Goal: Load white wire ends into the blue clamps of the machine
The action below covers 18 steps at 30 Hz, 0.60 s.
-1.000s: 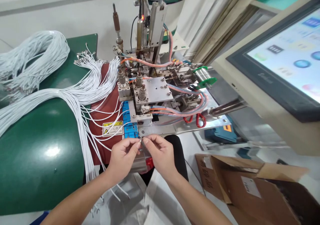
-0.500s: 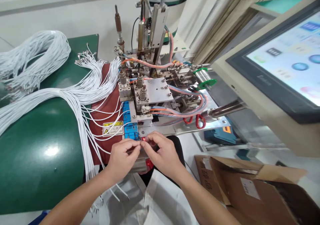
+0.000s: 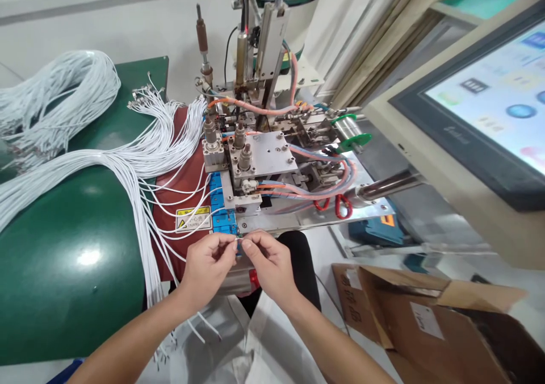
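Observation:
My left hand (image 3: pixel 208 266) is closed in a pinch on a thin white cable (image 3: pixel 182 257) that runs in from the bundle at its left. Between the fingertips of both hands shows a small pale cable end (image 3: pixel 239 238). My right hand (image 3: pixel 269 263) pinches that end with thumb and forefinger; fine detail there is too small to make out. Just beyond the fingertips is a row of blue fixture blocks (image 3: pixel 222 220) along the machine's edge, with several white cables lying into it.
A bundle of white cables (image 3: pixel 102 158) lies across the green table (image 3: pixel 85 293). The metal machine (image 3: pixel 268 154) stands ahead, with a wire spool (image 3: pixel 349 133) on it. A touch screen (image 3: pixel 489 105) juts in at right, above an open cardboard box (image 3: pixel 409 321).
Both hands have shifted slightly, and the fingertips have parted a little, showing the pale cable end. The red light seen by my right fingertips is now out of sight.

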Each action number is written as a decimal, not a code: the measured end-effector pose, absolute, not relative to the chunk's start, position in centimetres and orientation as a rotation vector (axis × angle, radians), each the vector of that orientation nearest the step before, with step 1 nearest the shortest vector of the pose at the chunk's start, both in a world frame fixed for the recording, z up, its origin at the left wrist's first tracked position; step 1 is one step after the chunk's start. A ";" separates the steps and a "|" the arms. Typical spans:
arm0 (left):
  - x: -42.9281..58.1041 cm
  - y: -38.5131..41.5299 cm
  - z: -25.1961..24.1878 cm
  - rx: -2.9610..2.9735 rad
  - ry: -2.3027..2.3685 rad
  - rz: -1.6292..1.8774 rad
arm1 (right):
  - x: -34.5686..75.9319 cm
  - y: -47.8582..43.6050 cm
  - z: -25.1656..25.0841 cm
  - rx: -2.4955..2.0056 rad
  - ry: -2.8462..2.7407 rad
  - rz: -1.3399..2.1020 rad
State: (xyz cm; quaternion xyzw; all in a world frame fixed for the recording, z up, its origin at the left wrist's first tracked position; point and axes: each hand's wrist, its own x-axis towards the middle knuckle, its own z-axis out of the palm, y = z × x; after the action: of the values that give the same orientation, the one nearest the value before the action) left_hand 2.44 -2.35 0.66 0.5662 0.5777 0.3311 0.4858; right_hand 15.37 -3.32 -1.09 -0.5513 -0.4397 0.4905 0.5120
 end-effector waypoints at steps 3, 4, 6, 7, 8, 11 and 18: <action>2.4 -2.3 0.5 1.381 1.413 0.810 | 15.7 -3.2 -1.2 -1.332 -1.044 1.193; 2.4 -2.3 0.4 1.393 1.411 0.810 | 15.8 -3.1 -1.1 -1.334 -1.023 1.202; 2.4 -2.3 0.3 1.419 1.411 0.816 | 15.9 -2.8 -0.8 -1.337 -0.978 1.237; 2.4 -2.3 0.2 1.430 1.412 0.815 | 15.9 -2.7 -0.7 -1.339 -0.950 1.262; 2.4 -2.4 0.1 1.441 1.417 0.815 | 15.8 -2.6 -0.7 -1.339 -0.916 1.294; 2.4 -2.4 0.0 1.465 1.426 0.803 | 15.7 -2.7 -0.8 -1.328 -0.802 1.378; 2.2 -2.1 0.7 1.562 1.400 0.771 | 15.8 -3.2 -1.3 -1.375 -1.261 0.860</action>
State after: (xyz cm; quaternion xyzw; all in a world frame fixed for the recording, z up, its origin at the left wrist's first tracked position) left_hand 2.23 -2.12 0.74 0.6283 0.5633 0.3102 0.4378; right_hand 15.81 -3.22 -1.34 -0.5728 -0.5254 0.3583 0.5171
